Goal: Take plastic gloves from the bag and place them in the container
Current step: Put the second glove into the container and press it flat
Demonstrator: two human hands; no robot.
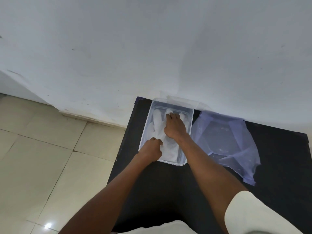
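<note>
Nearest the lens, a pale sleeve [249, 215] covers the right upper arm, and both bare forearms reach forward over a black table [168, 183]. To the left of the left hand [151, 150] lies a cream tiled floor [42, 157]. That hand sits at the near left corner of the clear container [190, 125], knuckles curled, fingers narrow and pressed onto the cuff end of the plastic gloves [162, 130]; whether it pinches them I cannot tell. The gloves lie flat inside the container, glove fingers pointing away toward the white wall [152, 48]. Just right of and beyond the left hand, the right hand [175, 127] rests palm down on the gloves, fingers fairly spread, holding nothing. Right of that hand, just beside the container, the translucent bluish bag [224, 142] lies crumpled on the table.
</note>
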